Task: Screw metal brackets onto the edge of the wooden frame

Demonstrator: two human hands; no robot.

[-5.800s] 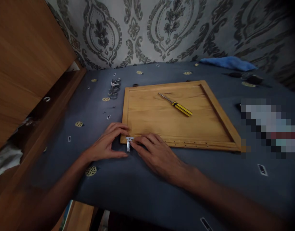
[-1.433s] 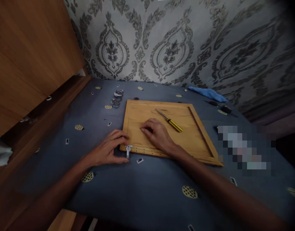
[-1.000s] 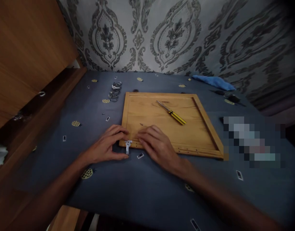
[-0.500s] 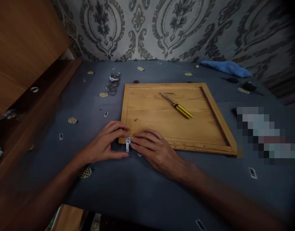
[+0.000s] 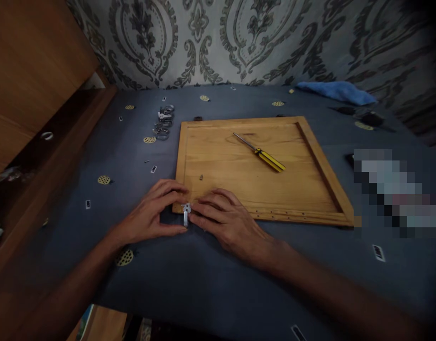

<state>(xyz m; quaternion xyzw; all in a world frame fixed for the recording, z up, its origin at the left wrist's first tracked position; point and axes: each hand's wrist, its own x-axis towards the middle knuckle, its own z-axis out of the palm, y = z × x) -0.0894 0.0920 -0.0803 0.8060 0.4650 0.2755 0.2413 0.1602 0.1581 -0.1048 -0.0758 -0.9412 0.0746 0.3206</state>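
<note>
A wooden framed panel (image 5: 253, 184) lies flat on a grey-blue cloth. At its near left corner sits a small silver metal bracket (image 5: 185, 214). My left hand (image 5: 152, 213) curls around the corner and the bracket, with the thumb below it. My right hand (image 5: 225, 222) lies fingers-down just right of the bracket, with its fingertips pinching at the bracket's top. A loose screw (image 5: 201, 177) rests on the panel behind my hands. A yellow-and-black screwdriver (image 5: 262, 154) lies on the panel further back.
A heap of silver metal fittings (image 5: 163, 124) lies on the cloth at the back left. A blue cloth (image 5: 336, 92) and dark objects (image 5: 367, 116) lie at the back right. A wooden cabinet (image 5: 33, 80) stands on the left, patterned wallpaper behind.
My right hand reached onto the panel, then came back to the bracket at the corner. A small screw now lies on the panel. My left hand stayed at the corner.
</note>
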